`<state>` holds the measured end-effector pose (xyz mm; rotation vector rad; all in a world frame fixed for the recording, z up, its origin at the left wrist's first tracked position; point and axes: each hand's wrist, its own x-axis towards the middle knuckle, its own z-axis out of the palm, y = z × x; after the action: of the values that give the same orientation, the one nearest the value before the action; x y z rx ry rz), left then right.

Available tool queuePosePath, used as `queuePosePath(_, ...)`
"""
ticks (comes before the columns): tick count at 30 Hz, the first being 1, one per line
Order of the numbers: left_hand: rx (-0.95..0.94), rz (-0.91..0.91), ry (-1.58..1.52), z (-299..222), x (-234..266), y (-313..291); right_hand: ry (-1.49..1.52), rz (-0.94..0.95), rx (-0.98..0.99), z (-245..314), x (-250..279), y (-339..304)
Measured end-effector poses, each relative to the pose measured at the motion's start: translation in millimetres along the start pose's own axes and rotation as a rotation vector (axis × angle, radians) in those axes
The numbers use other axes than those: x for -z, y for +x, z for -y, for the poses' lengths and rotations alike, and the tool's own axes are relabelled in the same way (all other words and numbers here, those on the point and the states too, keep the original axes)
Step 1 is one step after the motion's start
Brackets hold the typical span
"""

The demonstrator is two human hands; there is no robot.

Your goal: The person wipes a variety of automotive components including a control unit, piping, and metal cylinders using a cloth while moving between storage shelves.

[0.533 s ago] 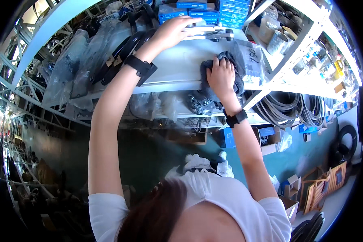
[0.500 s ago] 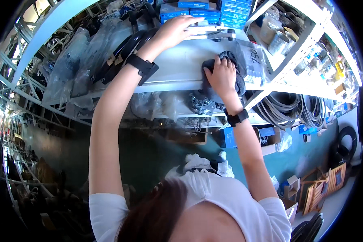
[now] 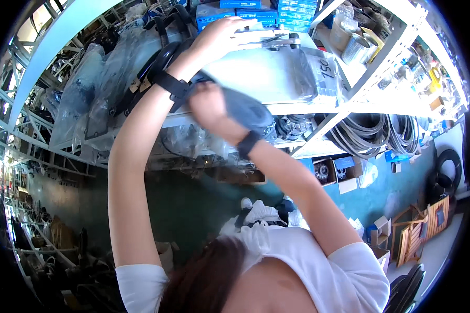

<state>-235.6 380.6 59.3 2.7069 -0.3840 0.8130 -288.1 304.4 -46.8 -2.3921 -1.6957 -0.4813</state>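
My left hand [image 3: 216, 37] reaches over the white shelf [image 3: 243, 73], its fingers around the near ends of silver metal arms [image 3: 263, 41] with black ends. My right hand [image 3: 208, 101] is closed on a dark grey cloth [image 3: 243, 107], close beside my left wrist. Motion smears both the hand and the cloth, which trails to the right over the shelf's front edge. How my left fingertips meet the metal is partly hidden.
Blue boxes [image 3: 295, 13] are stacked behind the metal arms. Black curved parts and plastic-wrapped pieces [image 3: 81, 86] lie on the left. A bagged packet [image 3: 326, 73] sits near the right upright. Coiled hoses [image 3: 368, 141] hang lower right; cartons [image 3: 347, 175] stand below.
My right hand has swept left with the cloth, from beside the bagged packet to near my left wrist. My left hand stays at the metal arms while the view shifts slightly.
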Motion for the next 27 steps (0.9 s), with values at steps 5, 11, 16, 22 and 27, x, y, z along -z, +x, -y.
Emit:
queuePosePath(5,-0.045,-0.02,0.062,-8.6,-2.0,1.9,0.721,-0.638,0.069,42.2,-14.4,21.5)
queuePosePath(11,-0.045,0.006,0.05,0.6,-1.9,0.6,0.66,-0.241,0.258,9.2,16.7,-18.5)
queuePosePath(16,-0.04,-0.019,0.041,2.3,3.9,-5.0,0.674,-0.369,-0.1,-75.6,33.7,-47.8)
queuePosePath(22,-0.038,0.013,0.088,-8.7,-2.1,9.9,0.137,-0.261,-0.377,-176.2,18.0,-74.6)
queuePosePath(27,-0.022,0.033,0.066,-8.1,-1.5,9.1,0.299,-0.056,-0.375,-174.5,6.6,-29.0)
